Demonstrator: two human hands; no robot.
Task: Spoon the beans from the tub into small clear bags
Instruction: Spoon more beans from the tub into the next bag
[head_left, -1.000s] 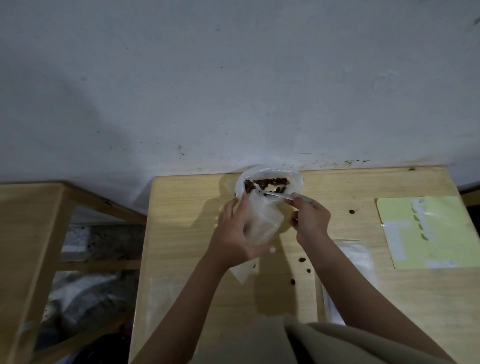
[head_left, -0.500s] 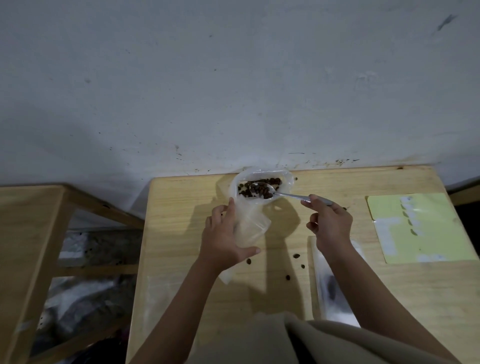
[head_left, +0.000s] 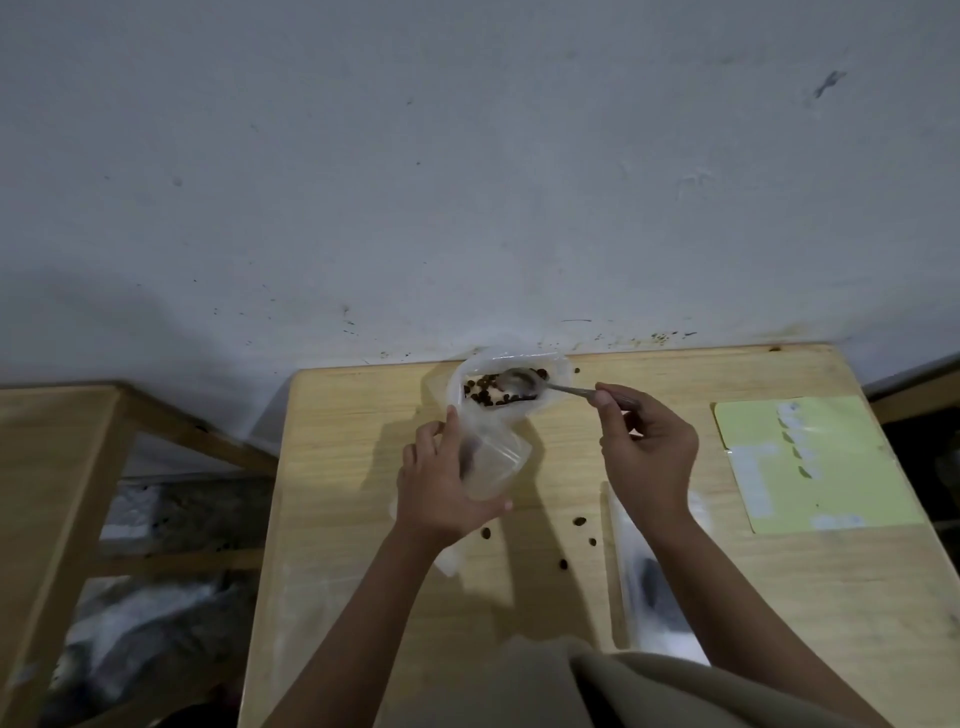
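Observation:
A clear tub (head_left: 555, 366) with dark beans (head_left: 480, 391) inside stands at the table's far edge by the wall. My right hand (head_left: 647, 452) grips the handle of a metal spoon (head_left: 524, 384); its bowl lies in the tub among the beans. Just in front of the tub, my left hand (head_left: 441, 491) holds a small clear bag (head_left: 491, 460) with its mouth open toward the tub. The bag's lower end hangs below my palm.
Several loose beans (head_left: 579, 521) lie on the wooden table (head_left: 353, 467) between my arms. A filled clear bag (head_left: 652, 582) lies under my right forearm. A pale green sheet (head_left: 810, 462) lies at the right. A wooden frame (head_left: 57, 467) stands to the left.
My right hand has drawn back to the right and the spoon's bowl has moved from over the bag's mouth into the tub's beans. My left hand keeps holding the bag.

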